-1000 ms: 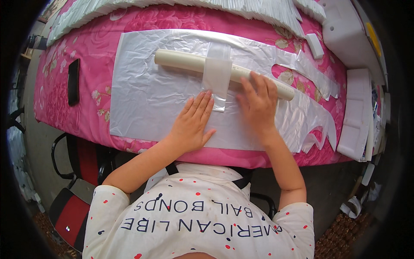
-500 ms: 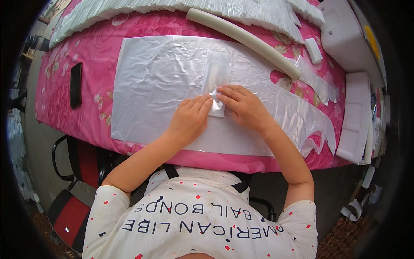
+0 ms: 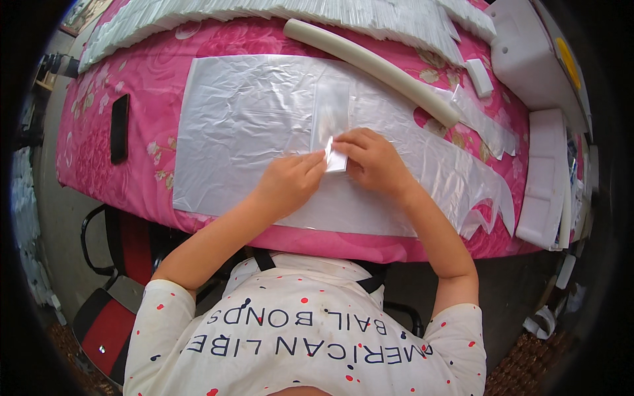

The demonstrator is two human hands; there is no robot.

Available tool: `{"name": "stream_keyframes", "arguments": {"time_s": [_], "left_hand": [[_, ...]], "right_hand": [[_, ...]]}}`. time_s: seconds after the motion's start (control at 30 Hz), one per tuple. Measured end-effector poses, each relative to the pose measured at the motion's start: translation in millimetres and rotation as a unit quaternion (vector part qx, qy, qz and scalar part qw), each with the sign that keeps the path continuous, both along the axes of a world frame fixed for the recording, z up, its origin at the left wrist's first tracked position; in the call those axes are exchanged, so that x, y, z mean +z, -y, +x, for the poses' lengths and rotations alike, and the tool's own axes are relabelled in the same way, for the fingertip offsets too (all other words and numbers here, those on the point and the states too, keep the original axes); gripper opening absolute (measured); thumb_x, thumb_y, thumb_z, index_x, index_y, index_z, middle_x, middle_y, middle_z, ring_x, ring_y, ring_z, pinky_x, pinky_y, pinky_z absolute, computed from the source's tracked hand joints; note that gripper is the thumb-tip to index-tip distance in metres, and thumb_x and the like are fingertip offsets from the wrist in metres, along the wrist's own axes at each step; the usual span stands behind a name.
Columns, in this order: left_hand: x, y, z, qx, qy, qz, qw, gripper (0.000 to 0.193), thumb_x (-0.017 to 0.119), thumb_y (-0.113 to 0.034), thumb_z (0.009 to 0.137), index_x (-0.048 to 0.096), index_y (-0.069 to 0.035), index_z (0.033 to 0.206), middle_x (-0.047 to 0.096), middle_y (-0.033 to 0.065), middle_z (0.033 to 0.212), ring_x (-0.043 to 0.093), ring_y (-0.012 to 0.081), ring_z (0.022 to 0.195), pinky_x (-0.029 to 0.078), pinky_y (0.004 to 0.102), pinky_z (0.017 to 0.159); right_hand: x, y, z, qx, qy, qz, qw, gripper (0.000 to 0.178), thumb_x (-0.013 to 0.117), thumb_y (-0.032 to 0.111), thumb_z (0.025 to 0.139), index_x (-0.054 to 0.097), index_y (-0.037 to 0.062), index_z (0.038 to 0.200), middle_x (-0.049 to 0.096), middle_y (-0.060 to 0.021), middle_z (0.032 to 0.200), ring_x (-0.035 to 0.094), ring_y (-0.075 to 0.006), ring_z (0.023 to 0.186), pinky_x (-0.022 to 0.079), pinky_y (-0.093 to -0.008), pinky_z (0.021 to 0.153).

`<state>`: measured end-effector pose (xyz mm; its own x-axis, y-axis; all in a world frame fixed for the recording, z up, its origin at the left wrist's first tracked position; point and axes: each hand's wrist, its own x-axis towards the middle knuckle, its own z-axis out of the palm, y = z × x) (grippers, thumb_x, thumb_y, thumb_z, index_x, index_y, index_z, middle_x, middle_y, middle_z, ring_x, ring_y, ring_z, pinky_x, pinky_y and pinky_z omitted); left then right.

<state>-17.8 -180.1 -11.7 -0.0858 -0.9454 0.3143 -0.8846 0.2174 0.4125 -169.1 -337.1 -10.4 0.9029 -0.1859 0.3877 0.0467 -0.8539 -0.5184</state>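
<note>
A narrow clear plastic bag (image 3: 331,107) lies lengthwise on a large translucent plastic sheet (image 3: 231,125), its near end lifted or folded between my hands. My left hand (image 3: 290,179) is closed, fingertips pinching the left edge of that near end. From the other side my right hand (image 3: 373,160) grips the right edge, thumb and fingers pressed together. A shiny white flap stands up between the fingertips. Whether the bag holds anything cannot be made out.
A long beige tube (image 3: 373,69) lies across the sheet's far right edge. Behind it are rows of stacked clear packets (image 3: 218,25). A black phone (image 3: 119,129) rests at left on the pink floral tablecloth (image 3: 86,152). White foam boxes (image 3: 545,178) stand at right.
The near end of the bag has been folded or lifted, and its flap now stands up. My left hand has dropped slightly nearer to me; the right has barely moved.
</note>
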Motion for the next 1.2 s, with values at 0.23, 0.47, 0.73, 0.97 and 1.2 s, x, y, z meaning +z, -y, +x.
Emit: {"name": "stream_keyframes", "arguments": {"time_s": [0.23, 0.47, 0.73, 0.97, 1.2], "left_hand": [[20.1, -40.7, -0.1, -0.116, -0.043, 0.003, 0.992, 0.044, 0.066, -0.023, 0.070, 0.057, -0.001, 0.107, 0.057, 0.0132, 0.117, 0.056, 0.0255, 0.106, 0.044, 0.0369, 0.089], [-0.7, -51.1, -3.5, -0.079, 0.004, 0.012, 0.997, 0.045, 0.063, -0.019, 0.072, 0.055, -0.002, 0.113, 0.060, 0.0111, 0.111, 0.059, 0.0225, 0.099, 0.044, 0.0359, 0.084], [7.1, -32.7, -13.2, 0.153, -0.201, 0.148, 0.956, 0.039, 0.061, -0.009, 0.079, 0.051, 0.004, 0.114, 0.064, 0.0130, 0.077, 0.061, 0.0217, 0.066, 0.044, 0.0328, 0.063], [9.1, -6.8, -2.3, 0.250, -0.322, 0.208, 0.889, 0.064, 0.065, -0.016, 0.079, 0.034, 0.005, 0.131, 0.063, 0.0097, 0.068, 0.059, 0.0158, 0.053, 0.045, 0.0262, 0.053], [1.0, -10.7, -0.2, 0.145, -0.027, -0.032, 0.988, 0.068, 0.064, -0.013, 0.076, 0.032, 0.005, 0.133, 0.049, 0.0193, 0.124, 0.055, 0.0290, 0.104, 0.043, 0.0383, 0.088]], "right_hand": [[5.2, -51.5, -27.5, 0.027, -0.010, -0.056, 0.998, 0.023, 0.058, 0.010, 0.069, 0.063, 0.0081, 0.091, 0.063, -0.0035, 0.090, 0.058, -0.0198, 0.078, 0.047, -0.0328, 0.069], [0.4, -60.0, -33.9, -0.020, -0.031, 0.014, 0.999, 0.023, 0.064, 0.010, 0.069, 0.065, 0.0081, 0.091, 0.064, -0.0025, 0.082, 0.059, -0.0189, 0.071, 0.047, -0.0317, 0.062], [30.8, -51.9, -7.2, -0.205, -0.230, 0.328, 0.893, 0.024, 0.060, 0.024, 0.081, 0.068, 0.0015, 0.078, 0.061, -0.0154, 0.063, 0.057, -0.0309, 0.057, 0.044, -0.0355, 0.055], [23.5, -43.0, 10.5, -0.261, -0.331, 0.294, 0.858, 0.031, 0.059, 0.031, 0.079, 0.068, 0.0027, 0.070, 0.060, -0.0157, 0.060, 0.059, -0.0309, 0.058, 0.044, -0.0403, 0.057], [21.4, -44.0, 13.9, -0.285, -0.346, 0.298, 0.843, 0.030, 0.059, 0.030, 0.079, 0.067, 0.0043, 0.065, 0.060, -0.0153, 0.058, 0.059, -0.0305, 0.057, 0.045, -0.0407, 0.056]]}}
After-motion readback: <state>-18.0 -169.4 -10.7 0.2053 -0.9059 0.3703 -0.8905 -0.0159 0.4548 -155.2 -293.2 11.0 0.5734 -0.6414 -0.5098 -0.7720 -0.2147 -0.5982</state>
